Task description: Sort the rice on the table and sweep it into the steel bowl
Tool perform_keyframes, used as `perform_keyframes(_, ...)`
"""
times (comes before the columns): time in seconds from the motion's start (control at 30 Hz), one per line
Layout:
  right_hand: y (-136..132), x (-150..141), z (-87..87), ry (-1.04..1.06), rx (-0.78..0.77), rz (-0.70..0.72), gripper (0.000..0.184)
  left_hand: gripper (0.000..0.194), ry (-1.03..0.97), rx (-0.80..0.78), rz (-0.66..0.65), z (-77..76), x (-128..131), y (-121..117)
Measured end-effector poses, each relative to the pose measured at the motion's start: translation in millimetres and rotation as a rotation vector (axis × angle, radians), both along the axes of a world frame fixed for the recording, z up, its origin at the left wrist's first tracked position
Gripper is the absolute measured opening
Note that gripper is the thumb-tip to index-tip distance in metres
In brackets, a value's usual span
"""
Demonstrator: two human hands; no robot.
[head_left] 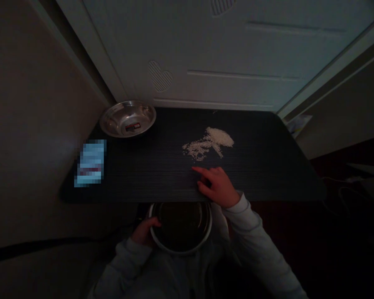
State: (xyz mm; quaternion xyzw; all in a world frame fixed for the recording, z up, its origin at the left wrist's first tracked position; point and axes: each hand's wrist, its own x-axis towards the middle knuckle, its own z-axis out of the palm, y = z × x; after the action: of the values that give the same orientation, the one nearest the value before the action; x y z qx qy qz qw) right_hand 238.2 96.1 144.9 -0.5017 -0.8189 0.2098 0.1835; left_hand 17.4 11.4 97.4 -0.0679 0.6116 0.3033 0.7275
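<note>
Small pale grains that look like rice [220, 138] lie on the dark tabletop [255, 166], heaped to the right and scattered thinly to the left. Just in front of the scattered grains, my right hand [218, 187] reaches over the table with its index finger stretched out near the surface. Its thumb is apart from that finger, and I see nothing held. Below the table's near edge, my left hand [146, 230] grips a round bowl with a pale rim [180, 252], thumb over the rim. The bowl's inside is dark, its contents unclear, and its far edge is hidden under the table.
A shiny metal basin [127, 118] with a label inside stands at the table's back left corner. A pixelated light-blue item [90, 164] lies by the left edge. Behind the table rises a white panel [218, 54] with raised heart shapes. Cables [343, 180] show at the right.
</note>
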Motion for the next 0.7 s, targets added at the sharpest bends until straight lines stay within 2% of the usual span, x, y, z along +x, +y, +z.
perform_keyframes(0.07,0.3,-0.6,0.6,0.002,-0.002,0.002,0.041,0.018,-0.011,-0.034,0.019,4.0,0.5,4.3)
perform_keyframes(0.23,0.4,-1.1,0.3,0.015,0.015,-0.003,0.041,0.024,-0.094,-0.008,0.099,9.1,6.8,5.7)
perform_keyframes(0.47,0.2,-1.2,-1.9,0.048,0.009,-0.007,0.040,0.022,-0.130,0.059,0.049,0.2,10.6,-10.2)
perform_keyframes(0.6,0.1,-1.9,-0.5,0.051,0.002,-0.015,0.039,0.017,-0.120,0.039,0.065,-4.0,10.3,-12.0)
perform_keyframes(0.7,-0.3,-2.4,0.4,0.054,-0.002,-0.019,0.039,0.013,-0.076,0.052,0.054,-12.6,11.6,-10.9)
